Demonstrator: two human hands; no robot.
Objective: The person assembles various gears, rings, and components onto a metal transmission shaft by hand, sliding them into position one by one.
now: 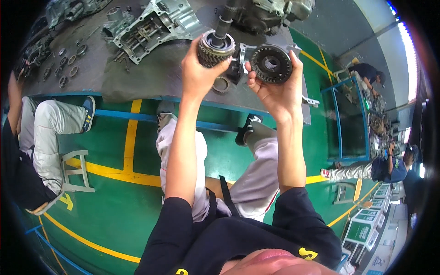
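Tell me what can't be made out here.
In the head view:
Lower part of the gear stack: covered by the left grip.
Back of the black gear: hidden by its front.
Top-left casing: cut off by the upper edge.
Far-right parts: too small.

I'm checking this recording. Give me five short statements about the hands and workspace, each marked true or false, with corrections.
1. The left hand holds a toothed gear assembly. True.
2. The right hand is empty. False: it holds a dark gear wheel.
3. An open metal housing lies on the workbench. True.
4. The small loose rings lie to the right of both hands. False: they lie to the left.
5. The floor is green with yellow lines. True.
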